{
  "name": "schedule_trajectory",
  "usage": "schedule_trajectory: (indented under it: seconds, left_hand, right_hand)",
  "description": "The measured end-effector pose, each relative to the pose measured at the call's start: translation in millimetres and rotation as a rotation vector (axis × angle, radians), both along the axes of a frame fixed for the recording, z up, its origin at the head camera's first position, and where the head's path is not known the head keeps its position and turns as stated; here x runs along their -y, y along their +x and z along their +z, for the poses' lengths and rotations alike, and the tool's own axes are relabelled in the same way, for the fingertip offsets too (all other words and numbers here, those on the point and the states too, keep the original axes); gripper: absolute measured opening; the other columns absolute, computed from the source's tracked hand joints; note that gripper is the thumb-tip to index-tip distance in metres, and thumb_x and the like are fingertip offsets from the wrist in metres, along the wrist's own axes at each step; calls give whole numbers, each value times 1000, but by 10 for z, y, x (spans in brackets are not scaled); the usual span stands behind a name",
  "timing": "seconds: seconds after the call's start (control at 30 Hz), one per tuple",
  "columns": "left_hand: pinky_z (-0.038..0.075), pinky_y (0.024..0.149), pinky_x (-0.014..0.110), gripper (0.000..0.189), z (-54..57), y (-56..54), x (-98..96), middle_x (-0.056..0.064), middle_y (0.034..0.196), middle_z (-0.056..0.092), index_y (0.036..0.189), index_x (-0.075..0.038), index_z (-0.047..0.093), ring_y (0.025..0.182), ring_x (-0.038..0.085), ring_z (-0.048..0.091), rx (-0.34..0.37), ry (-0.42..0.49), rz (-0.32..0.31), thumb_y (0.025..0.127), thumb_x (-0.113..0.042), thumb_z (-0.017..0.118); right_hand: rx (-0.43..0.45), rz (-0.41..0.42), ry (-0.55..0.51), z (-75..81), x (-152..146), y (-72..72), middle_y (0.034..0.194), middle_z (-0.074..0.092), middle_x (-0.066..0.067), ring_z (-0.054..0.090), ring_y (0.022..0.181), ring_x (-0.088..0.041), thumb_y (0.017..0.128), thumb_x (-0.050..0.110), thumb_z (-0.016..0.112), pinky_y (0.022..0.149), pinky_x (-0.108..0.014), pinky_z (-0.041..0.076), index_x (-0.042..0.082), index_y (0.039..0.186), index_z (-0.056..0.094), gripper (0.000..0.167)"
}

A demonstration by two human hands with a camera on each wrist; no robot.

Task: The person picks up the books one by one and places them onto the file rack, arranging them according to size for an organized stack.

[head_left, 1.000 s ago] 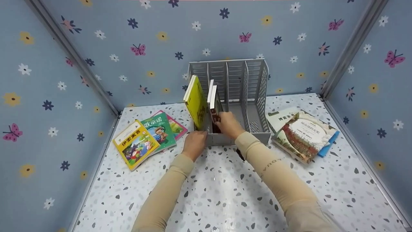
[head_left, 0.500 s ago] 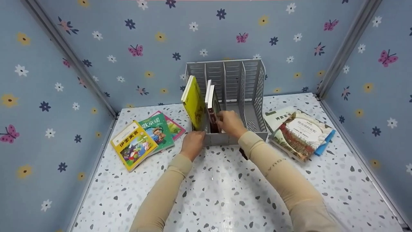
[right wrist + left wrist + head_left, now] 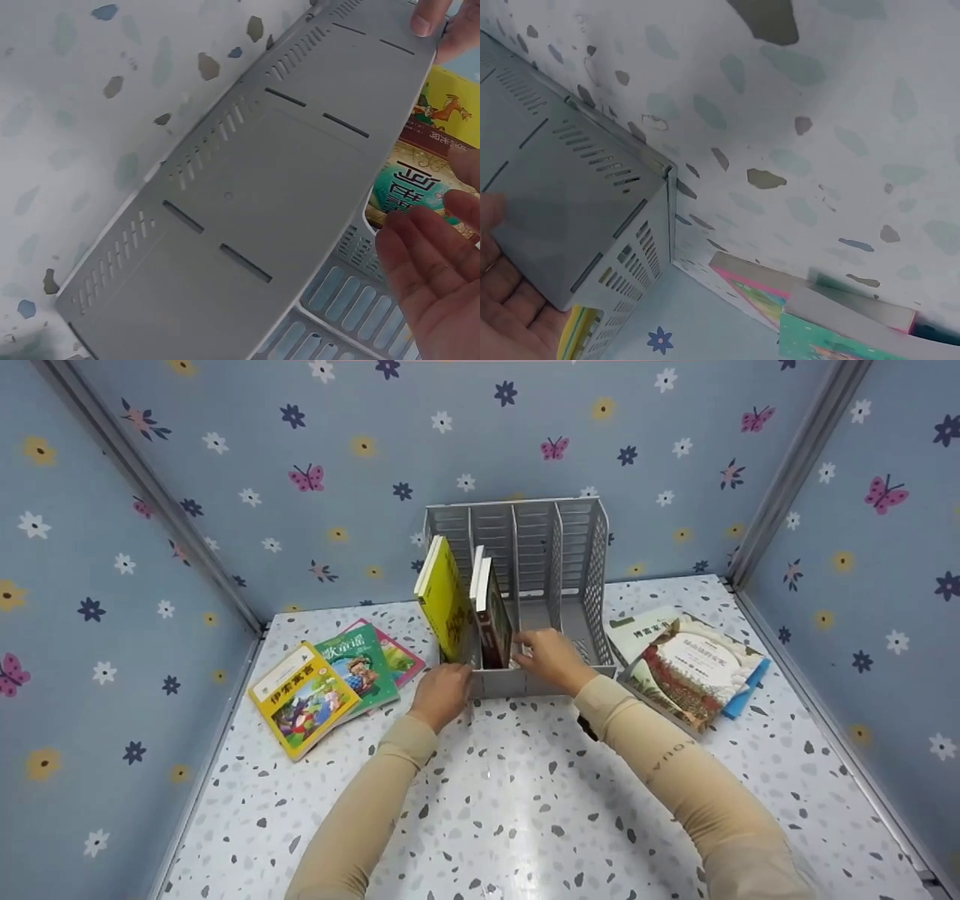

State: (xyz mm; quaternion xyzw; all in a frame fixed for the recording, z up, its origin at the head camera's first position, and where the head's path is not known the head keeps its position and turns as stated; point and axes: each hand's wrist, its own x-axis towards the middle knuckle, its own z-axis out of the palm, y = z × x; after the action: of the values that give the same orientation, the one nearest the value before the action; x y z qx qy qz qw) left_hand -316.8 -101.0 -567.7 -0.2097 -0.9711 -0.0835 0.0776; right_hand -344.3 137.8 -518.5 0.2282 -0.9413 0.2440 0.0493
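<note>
A grey plastic book rack (image 3: 555, 685) with several upright compartments stands against the back wall. My left hand (image 3: 442, 694) grips its front rim near the left corner, thumb on the outer face in the left wrist view. A tall yellow book (image 3: 448, 604) leans in the leftmost compartment. Beside it, a white-edged book (image 3: 477, 574) and a dark brown-spined book (image 3: 493, 619) stand side by side. My right hand (image 3: 555, 658) is just right of the brown book, its fingers loosely bent and holding nothing. In the right wrist view its fingertips hover near that book's decorated cover (image 3: 409, 176).
Left of the rack, a yellow-bordered book (image 3: 304, 701), a green book (image 3: 360, 664) and a pink book (image 3: 401, 652) overlap on the speckled table (image 3: 517, 795). On the right lies another pile, a floral-covered book (image 3: 686, 667) on top. Patterned walls enclose three sides.
My right hand has let go of the brown book and drawn away to the right; the book stays upright in the rack. My left hand keeps its grip on the rim.
</note>
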Motion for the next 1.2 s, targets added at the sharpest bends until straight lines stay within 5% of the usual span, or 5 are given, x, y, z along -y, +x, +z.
schedule_trajectory:
  seconds: [0.2, 0.73, 0.87, 1.07, 1.2]
  left_hand:
    - [57, 111, 50, 39, 72, 5, 140, 19, 132, 74, 143, -1, 67, 122, 36, 71, 61, 38, -43, 108, -19, 69]
    - [64, 94, 53, 24, 164, 88, 926, 19, 112, 76, 120, 1, 73, 103, 38, 75, -242, 205, -38, 109, -20, 67]
    - [64, 91, 56, 27, 148, 100, 1167, 23, 112, 76, 118, 4, 72, 104, 42, 75, -247, 232, 60, 109, -21, 67]
    - [60, 98, 62, 41, 134, 131, 1559, 29, 127, 72, 132, 6, 68, 116, 47, 71, -49, 275, 280, 114, -29, 55]
    - [59, 95, 66, 44, 81, 171, 1809, 33, 128, 69, 135, 8, 65, 115, 50, 70, 11, 274, 386, 114, -28, 53]
  right_hand:
    - [-33, 35, 57, -61, -57, 77, 119, 80, -23, 78, 109, -41, 101, 20, 76, 95, -55, 63, -1, 128, 75, 34]
    - [-31, -24, 100, -216, -124, 147, 98, 82, -19, 79, 88, -38, 101, 20, 76, 81, -54, 64, -1, 106, 79, 22]
    - [-32, -27, 97, -274, -137, 154, 97, 82, -17, 79, 88, -36, 102, 19, 75, 82, -54, 64, 0, 105, 80, 20]
    - [-24, -38, 89, -319, -123, 170, 93, 82, -15, 79, 87, -36, 102, 18, 75, 82, -55, 64, 3, 99, 81, 17]
    - [-15, -45, 97, -343, -126, 162, 95, 83, -15, 80, 89, -37, 102, 17, 74, 85, -54, 64, 3, 99, 82, 16]
